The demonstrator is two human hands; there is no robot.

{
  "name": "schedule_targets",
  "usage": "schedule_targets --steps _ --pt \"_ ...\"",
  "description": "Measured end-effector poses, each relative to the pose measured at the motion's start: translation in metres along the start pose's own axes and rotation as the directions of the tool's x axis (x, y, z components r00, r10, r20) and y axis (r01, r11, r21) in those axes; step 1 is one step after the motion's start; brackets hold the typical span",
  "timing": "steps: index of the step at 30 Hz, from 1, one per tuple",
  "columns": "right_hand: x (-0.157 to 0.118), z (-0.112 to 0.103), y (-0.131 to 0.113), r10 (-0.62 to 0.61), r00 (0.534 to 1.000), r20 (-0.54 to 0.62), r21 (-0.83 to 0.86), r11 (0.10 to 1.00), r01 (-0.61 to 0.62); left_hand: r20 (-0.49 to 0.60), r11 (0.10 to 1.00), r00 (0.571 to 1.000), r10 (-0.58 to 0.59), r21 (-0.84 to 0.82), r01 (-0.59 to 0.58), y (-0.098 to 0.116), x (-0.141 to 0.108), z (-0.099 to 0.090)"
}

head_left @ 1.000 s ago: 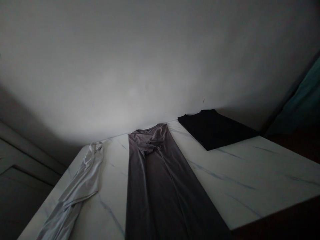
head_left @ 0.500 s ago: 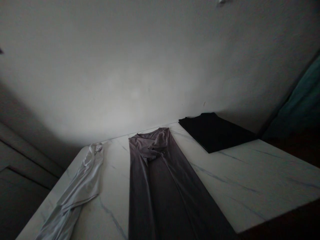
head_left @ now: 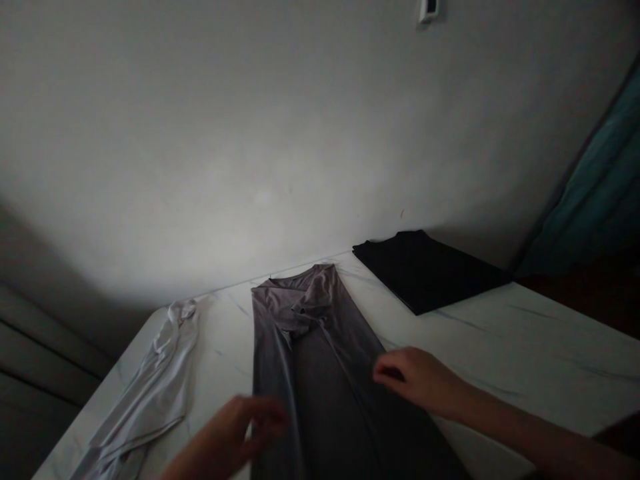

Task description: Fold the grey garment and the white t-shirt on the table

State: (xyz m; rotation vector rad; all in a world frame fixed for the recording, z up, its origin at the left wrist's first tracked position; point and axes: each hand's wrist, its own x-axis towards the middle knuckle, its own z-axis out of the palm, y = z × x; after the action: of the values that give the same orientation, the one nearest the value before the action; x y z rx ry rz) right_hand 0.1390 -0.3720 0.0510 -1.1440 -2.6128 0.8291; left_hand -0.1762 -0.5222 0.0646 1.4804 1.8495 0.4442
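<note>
A long grey garment (head_left: 310,373) lies lengthwise down the middle of a white marble table (head_left: 530,340), with a fold of cloth bunched at its far end. My left hand (head_left: 247,423) hovers over its left edge with the fingers apart, and nothing is in it. My right hand (head_left: 415,380) is at the garment's right edge, its fingertips loosely curled and holding nothing. Whether either hand touches the cloth is hard to tell. A crumpled pale grey garment (head_left: 155,380) lies to the left.
A folded black garment (head_left: 425,273) sits on the table at the far right, against a white wall (head_left: 250,133). A teal curtain (head_left: 595,193) hangs at the right. A small white wall fitting (head_left: 427,10) shows at the top.
Both my hands have come into view from below, over the grey garment's edges. The view has shifted slightly, bringing the white wall fitting into sight. The garments look unmoved.
</note>
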Motion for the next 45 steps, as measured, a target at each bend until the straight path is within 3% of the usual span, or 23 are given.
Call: schedule_targets --steps 3,5,7,9,12,15,17,19,21,24,27,35,45 --pt "0.078 0.020 -0.020 -0.091 0.991 -0.102 -0.092 0.992 0.082 -0.106 0.991 0.988 0.115 0.087 -0.107 0.028 0.116 -0.027" --pt "0.114 0.038 -0.027 -0.112 0.980 -0.165 -0.152 0.984 0.087 -0.238 0.956 0.954 0.180 0.272 -0.113 0.039 0.180 -0.035" --pt "0.136 0.052 -0.029 -0.124 0.972 -0.200 -0.187 0.979 0.087 -0.220 0.932 0.949 0.225 0.332 -0.144 0.042 0.221 -0.037" --pt "0.147 0.062 -0.027 -0.133 0.968 -0.214 -0.190 0.977 0.092 -0.134 0.912 0.953 0.272 0.352 -0.211 0.039 0.240 -0.036" --pt "0.157 0.069 -0.017 -0.076 0.961 -0.267 -0.126 0.991 0.043 -0.041 0.881 0.942 0.333 0.371 -0.295 0.033 0.244 -0.032" --pt "0.163 0.074 -0.006 0.059 0.942 -0.330 -0.012 0.998 -0.066 -0.052 0.868 0.940 0.338 0.404 -0.290 0.034 0.238 -0.023" --pt "0.166 0.077 0.000 0.107 0.928 -0.357 0.044 0.994 -0.097 -0.176 0.864 0.922 0.345 0.442 -0.239 0.039 0.231 -0.016" --pt "0.168 0.080 0.004 0.113 0.918 -0.380 0.079 0.993 -0.090 -0.350 0.856 0.853 0.387 0.480 -0.191 0.046 0.222 -0.009" --pt "0.169 0.082 0.006 0.110 0.913 -0.393 0.108 0.991 -0.073 -0.402 0.831 0.803 0.440 0.522 -0.193 0.051 0.212 -0.003" --pt "0.172 0.084 0.009 0.119 0.909 -0.399 0.147 0.987 -0.065 -0.310 0.807 0.864 0.396 0.566 -0.167 0.054 0.200 0.006" --pt "0.173 0.085 0.011 0.105 0.912 -0.397 0.172 0.984 -0.039 -0.316 0.840 0.909 0.272 0.539 -0.064 0.053 0.200 0.014" --pt "0.169 0.080 0.010 0.079 0.913 -0.401 0.210 0.978 0.007 -0.356 0.972 0.931 0.081 0.236 0.006 0.050 0.222 0.022" --pt "0.161 0.075 -0.005 0.044 0.932 -0.361 0.021 0.999 -0.039 -0.284 0.995 0.959 0.009 0.093 0.018 0.034 0.222 0.023"
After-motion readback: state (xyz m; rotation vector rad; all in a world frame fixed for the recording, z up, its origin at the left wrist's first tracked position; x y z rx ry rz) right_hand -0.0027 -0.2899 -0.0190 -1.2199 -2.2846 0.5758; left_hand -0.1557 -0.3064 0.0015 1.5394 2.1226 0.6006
